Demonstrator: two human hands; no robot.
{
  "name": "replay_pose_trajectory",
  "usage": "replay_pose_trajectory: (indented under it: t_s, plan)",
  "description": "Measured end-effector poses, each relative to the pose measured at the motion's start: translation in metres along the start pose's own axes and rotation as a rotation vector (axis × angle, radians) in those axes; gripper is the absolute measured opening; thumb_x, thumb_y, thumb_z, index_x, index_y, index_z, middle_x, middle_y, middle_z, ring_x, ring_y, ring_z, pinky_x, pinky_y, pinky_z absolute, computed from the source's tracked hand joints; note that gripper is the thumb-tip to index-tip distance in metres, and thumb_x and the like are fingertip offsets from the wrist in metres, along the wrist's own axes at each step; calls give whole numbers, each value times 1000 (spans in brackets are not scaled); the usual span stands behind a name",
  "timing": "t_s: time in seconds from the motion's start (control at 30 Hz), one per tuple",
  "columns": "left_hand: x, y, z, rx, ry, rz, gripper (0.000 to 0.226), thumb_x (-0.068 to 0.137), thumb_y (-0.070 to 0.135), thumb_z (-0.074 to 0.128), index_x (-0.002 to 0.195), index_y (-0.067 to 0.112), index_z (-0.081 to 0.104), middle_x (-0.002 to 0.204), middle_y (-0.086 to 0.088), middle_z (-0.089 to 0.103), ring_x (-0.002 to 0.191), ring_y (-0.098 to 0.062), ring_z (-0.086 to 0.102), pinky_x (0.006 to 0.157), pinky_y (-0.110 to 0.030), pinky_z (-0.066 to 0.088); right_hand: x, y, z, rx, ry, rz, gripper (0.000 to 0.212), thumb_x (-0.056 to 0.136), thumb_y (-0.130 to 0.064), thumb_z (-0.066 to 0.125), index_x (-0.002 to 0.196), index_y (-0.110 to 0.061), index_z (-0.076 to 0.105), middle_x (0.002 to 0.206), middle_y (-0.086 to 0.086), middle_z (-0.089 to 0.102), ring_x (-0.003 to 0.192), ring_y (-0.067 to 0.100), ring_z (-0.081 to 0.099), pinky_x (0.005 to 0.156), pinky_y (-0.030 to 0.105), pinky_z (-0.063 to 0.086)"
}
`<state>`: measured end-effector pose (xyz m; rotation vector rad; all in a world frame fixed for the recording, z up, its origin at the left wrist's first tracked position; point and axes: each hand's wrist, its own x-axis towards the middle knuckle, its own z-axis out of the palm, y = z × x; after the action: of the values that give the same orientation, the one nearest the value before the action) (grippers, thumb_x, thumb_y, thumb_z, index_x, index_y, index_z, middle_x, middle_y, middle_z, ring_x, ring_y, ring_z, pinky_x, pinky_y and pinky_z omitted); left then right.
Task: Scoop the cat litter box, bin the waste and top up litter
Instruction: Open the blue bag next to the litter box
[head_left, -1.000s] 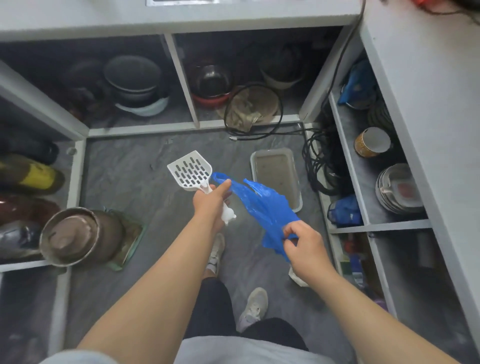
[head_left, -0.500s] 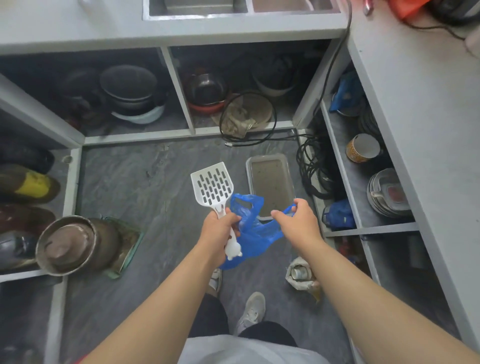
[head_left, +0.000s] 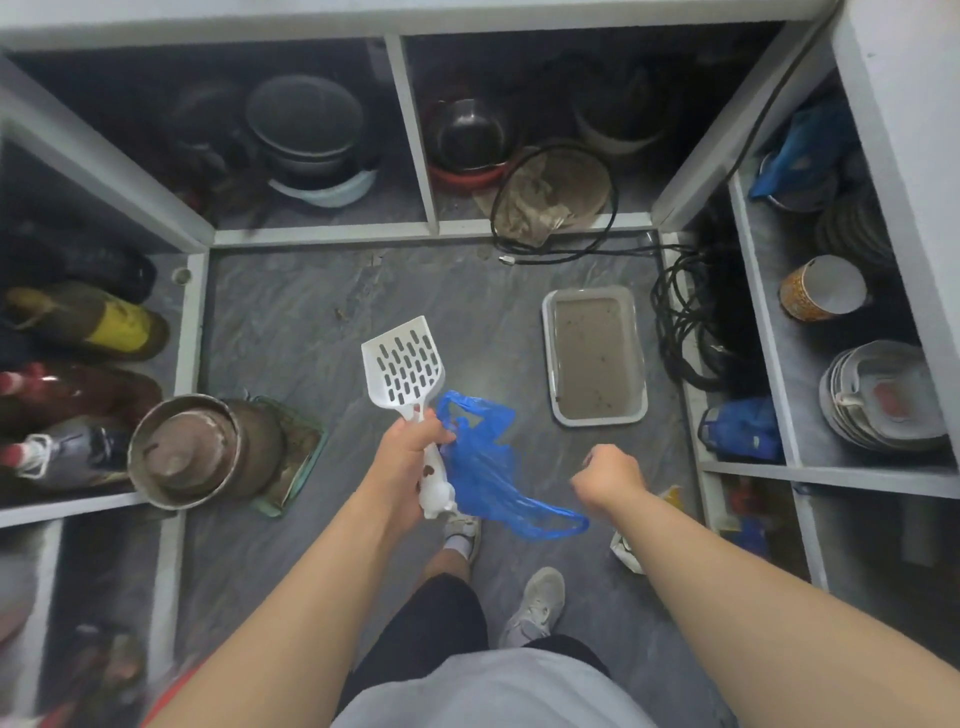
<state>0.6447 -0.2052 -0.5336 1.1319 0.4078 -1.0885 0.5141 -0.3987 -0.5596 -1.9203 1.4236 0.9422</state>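
My left hand (head_left: 410, 457) grips the handle of a white slotted litter scoop (head_left: 405, 364), blade pointing up and away from me. The same hand bunches the top of a thin blue plastic bag (head_left: 483, 467). One bag handle stretches right, ending under the heel of my right hand (head_left: 613, 475). That hand's fingers are curled, and the grip itself is hidden. On the floor ahead and right lies a grey-rimmed litter box (head_left: 597, 418), filled with brownish litter with a few dark specks. Both hands are held above the floor, short of the box.
A lidded metal pot (head_left: 187, 452) stands on the floor at left. Black cables (head_left: 685, 332) pile up right of the box. Open shelves hold bottles (head_left: 104, 322), a cup (head_left: 821, 288) and dishes (head_left: 883, 400). A crumpled packet (head_left: 628, 551) lies near my right foot.
My right hand has pulled away to the right of my left hand, drawing the bag out sideways. The scoop stays in my left hand. The litter box now appears nearer.
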Motion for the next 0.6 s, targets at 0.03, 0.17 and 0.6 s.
replay_pose_trajectory:
  t_s: [0.03,0.17,0.6]
  plan:
    - [5,2,-7,14,17,-10,45,67,8,72,105,21,51,105,-10,50,100,-32,56,90,-53,49,-1,-5,3,-61,14,-20,32,83,-20,60,116,-17,61,124,8,63,116,32,57,95,38,50]
    - [24,11,-27,111,86,-60,45,67,20,81,103,25,54,106,-8,54,105,-31,56,94,-57,45,2,-34,22,-161,19,-208,56,81,-45,66,129,-20,52,132,5,52,129,30,41,101,41,40]
    - [116,-11,-63,-109,41,-89,19,96,14,53,107,16,70,99,-10,74,83,-26,75,70,-42,62,105,-71,118,425,-214,-110,20,79,-1,52,88,-15,64,93,10,69,83,29,66,71,36,55]
